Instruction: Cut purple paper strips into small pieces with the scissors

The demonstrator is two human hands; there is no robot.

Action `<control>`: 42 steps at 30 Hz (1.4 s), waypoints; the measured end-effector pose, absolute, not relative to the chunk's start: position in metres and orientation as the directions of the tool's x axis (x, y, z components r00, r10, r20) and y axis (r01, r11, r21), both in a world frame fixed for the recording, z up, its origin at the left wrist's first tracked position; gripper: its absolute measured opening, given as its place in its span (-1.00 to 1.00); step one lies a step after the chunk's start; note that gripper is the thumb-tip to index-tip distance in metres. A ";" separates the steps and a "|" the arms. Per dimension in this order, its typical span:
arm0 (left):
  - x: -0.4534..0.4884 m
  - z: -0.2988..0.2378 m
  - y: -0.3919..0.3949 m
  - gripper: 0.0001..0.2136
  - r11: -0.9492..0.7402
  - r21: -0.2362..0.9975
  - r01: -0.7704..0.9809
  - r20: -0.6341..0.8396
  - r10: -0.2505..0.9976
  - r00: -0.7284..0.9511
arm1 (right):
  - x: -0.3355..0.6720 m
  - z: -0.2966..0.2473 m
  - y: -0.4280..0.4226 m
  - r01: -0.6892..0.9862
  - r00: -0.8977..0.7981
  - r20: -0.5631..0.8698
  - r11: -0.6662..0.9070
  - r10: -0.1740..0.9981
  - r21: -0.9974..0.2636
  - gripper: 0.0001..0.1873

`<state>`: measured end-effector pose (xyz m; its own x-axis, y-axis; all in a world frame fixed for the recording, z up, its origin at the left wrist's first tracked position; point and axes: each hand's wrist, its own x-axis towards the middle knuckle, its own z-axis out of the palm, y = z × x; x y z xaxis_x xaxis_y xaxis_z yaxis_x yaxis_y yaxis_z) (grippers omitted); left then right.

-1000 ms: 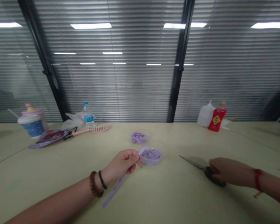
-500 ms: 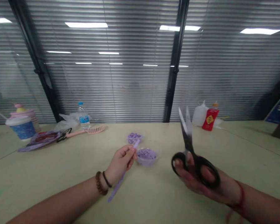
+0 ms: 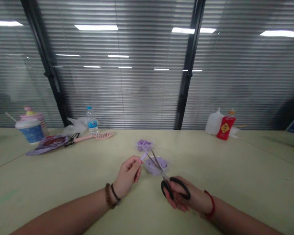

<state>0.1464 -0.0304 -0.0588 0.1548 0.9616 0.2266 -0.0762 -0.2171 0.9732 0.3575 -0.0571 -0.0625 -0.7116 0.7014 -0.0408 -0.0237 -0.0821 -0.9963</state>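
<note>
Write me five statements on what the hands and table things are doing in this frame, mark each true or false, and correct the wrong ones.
1. The right hand holds the scissors. True.
2. The scissors are fully closed. False: their blades stand apart in a V.
3. The left hand pinches a purple strip. True.
4. Only one bowl of purple pieces is on the table. False: there are two, a nearer bowl and a farther bowl.
5. The clear bottle with the blue cap stands to the left of the red bottle in the picture. True.
</note>
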 end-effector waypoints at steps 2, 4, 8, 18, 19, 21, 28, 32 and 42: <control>0.146 -0.061 -0.030 -0.70 -0.222 0.973 -0.062 0.229 0.960 0.160 | 0.357 -0.060 -0.058 0.020 -0.690 -0.075 -0.085 0.720 -0.996 -0.40; 0.145 -0.062 -0.029 -0.70 -0.236 0.970 -0.055 0.242 0.957 0.161 | 0.357 -0.057 -0.059 0.080 -0.692 -0.109 -0.074 0.713 -0.994 -0.40; 0.142 -0.064 -0.027 -0.72 -0.267 0.961 -0.069 0.275 0.951 0.140 | 0.356 -0.054 -0.062 0.152 -0.682 -0.176 -0.097 0.710 -0.984 -0.37; 0.150 -0.060 -0.042 -0.75 -0.192 0.975 0.116 0.148 0.939 0.311 | 0.356 -0.063 -0.058 0.136 -0.681 -0.133 -0.054 0.720 -0.989 -0.36; 0.150 -0.059 -0.043 -0.76 -0.194 0.973 0.123 0.146 0.936 0.321 | 0.356 -0.063 -0.058 0.135 -0.685 -0.130 -0.051 0.717 -0.990 -0.36; 0.151 -0.059 -0.043 -0.77 -0.195 0.972 0.133 0.142 0.934 0.327 | 0.356 -0.063 -0.058 0.136 -0.687 -0.130 -0.049 0.715 -0.989 -0.37; 0.151 -0.059 -0.042 -0.79 -0.166 0.978 0.129 0.121 0.945 0.303 | 0.354 -0.065 -0.058 0.161 -0.681 -0.125 -0.019 0.722 -0.987 -0.41; 0.150 -0.059 -0.042 -0.77 -0.182 0.975 0.127 0.133 0.937 0.322 | 0.352 -0.063 -0.059 0.194 -0.655 -0.172 -0.056 0.736 -0.979 -0.42; 0.141 -0.054 -0.029 -0.72 -0.229 0.965 0.128 0.189 0.944 0.269 | 0.358 -0.064 -0.052 0.102 -0.600 -0.125 -0.079 0.791 -0.992 -0.42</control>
<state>0.1410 -0.0293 -0.0543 0.2690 0.9445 0.1888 0.1278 -0.2293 0.9649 0.3580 -0.0516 -0.0639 -0.5996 0.7905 -0.1245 0.1015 -0.0792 -0.9917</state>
